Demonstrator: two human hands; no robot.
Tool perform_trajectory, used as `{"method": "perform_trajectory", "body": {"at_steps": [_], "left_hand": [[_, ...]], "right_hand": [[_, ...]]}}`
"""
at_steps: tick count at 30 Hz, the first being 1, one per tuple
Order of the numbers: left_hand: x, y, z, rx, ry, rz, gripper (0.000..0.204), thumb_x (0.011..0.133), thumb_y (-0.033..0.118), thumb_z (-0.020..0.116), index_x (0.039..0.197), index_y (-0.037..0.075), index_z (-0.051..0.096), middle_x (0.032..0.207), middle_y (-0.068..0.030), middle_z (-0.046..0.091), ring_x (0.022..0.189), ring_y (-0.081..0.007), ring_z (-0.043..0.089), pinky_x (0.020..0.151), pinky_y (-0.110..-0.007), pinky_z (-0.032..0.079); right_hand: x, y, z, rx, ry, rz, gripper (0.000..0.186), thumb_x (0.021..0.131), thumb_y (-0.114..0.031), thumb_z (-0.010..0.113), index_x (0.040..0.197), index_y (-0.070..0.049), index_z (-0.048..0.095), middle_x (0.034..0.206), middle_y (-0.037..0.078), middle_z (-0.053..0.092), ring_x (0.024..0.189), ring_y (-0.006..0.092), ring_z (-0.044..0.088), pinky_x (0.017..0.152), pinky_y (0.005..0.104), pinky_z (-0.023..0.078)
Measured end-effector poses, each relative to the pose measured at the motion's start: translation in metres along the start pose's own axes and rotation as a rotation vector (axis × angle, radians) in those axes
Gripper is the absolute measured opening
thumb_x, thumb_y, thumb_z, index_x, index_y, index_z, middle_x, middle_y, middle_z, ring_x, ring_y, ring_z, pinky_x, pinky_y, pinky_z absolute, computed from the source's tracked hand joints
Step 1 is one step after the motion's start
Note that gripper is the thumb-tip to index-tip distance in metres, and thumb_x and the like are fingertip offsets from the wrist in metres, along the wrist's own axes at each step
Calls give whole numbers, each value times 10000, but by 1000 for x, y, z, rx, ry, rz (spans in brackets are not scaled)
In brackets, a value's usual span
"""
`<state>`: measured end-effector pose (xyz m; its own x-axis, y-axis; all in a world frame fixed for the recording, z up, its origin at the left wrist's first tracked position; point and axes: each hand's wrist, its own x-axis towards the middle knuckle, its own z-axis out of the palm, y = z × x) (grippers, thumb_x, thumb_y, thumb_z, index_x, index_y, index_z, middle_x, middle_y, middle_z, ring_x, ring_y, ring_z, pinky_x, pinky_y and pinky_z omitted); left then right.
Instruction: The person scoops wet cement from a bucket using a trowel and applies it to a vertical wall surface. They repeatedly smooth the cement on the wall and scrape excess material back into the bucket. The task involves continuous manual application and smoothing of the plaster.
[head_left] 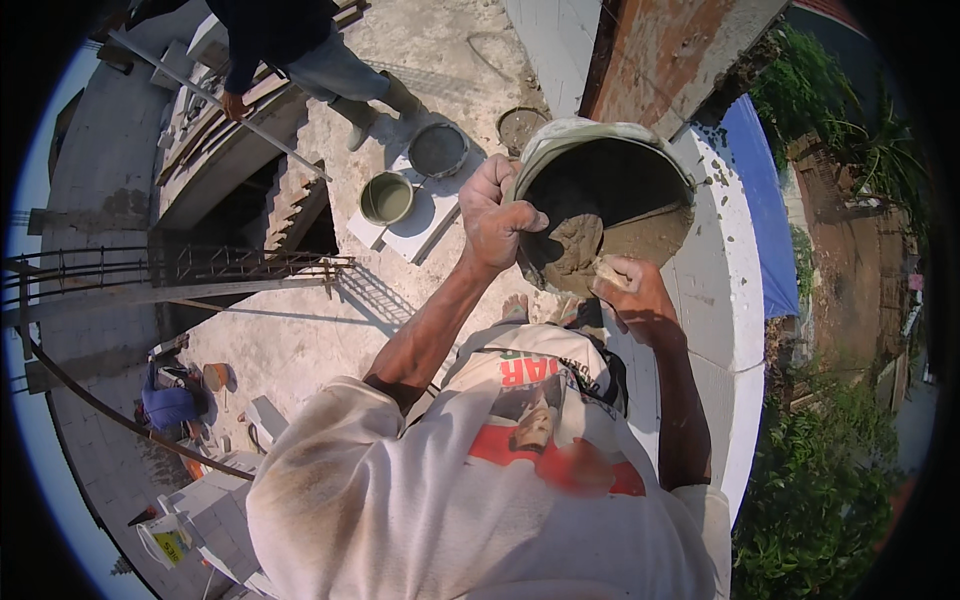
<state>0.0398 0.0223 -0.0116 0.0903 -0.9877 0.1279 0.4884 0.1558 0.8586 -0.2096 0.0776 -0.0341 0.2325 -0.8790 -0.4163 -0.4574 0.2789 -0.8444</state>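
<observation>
A tilted bucket [630, 165] holds grey wet mortar [575, 240], with a lump near its lower lip. My left hand [495, 215] is closed on the bucket's left side, thumb bent over the rim. My right hand [632, 297] has its fingers curled at the mortar-smeared lower rim, gripping the bucket there; exactly what lies under the fingertips is hard to make out. The bucket is held beside the top of a white block wall [715, 370], under a rough timber board [660, 60], above my bare feet [515, 308].
A co-worker [330, 70] holds a long pole [170, 75] near two buckets [388, 198] [438, 150] on white blocks [420, 240]. A stair opening [290, 220] and rebar cage [240, 268] are left, tools and a blue bundle [170, 400] lower left. A drop with plants [820, 480] lies right.
</observation>
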Motion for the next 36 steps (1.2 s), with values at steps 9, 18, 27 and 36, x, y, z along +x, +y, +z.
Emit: {"method": "perform_trajectory", "body": {"at_steps": [9, 18, 27, 36], "left_hand": [[1, -19, 30, -131, 224, -121, 207, 878, -33, 730, 922, 44, 542, 887, -55, 644, 798, -116, 621, 726, -295, 546], [3, -11, 57, -321, 240, -256, 249, 1032, 115, 606, 1238, -23, 617, 1080, -93, 713, 910, -156, 675, 848, -336, 566], [-4, -53, 25, -235, 359, -339, 294, 1022, 83, 609, 1300, -12, 590, 1192, -113, 701, 1043, -204, 681, 949, -357, 549], [-59, -85, -66, 131, 575, -349, 184, 983, 51, 657, 1146, 13, 581, 1105, -127, 691, 980, -246, 704, 888, -400, 578]], "right_hand": [[-22, -23, -33, 57, -93, 105, 460, 934, -174, 699, 1288, 113, 632, 784, 75, 650, 586, 108, 594, 511, 283, 457], [-59, -82, -88, 230, -87, 240, 325, 947, -109, 696, 1227, 54, 665, 686, 12, 583, 531, 76, 516, 459, 265, 393], [-102, -120, -192, 312, 58, 43, 219, 938, -152, 708, 1015, 48, 662, 671, -4, 571, 511, 64, 533, 441, 233, 414], [-77, -142, -321, 165, 202, -55, 284, 933, -197, 661, 1108, 26, 688, 663, 32, 588, 461, 71, 527, 393, 236, 411]]}}
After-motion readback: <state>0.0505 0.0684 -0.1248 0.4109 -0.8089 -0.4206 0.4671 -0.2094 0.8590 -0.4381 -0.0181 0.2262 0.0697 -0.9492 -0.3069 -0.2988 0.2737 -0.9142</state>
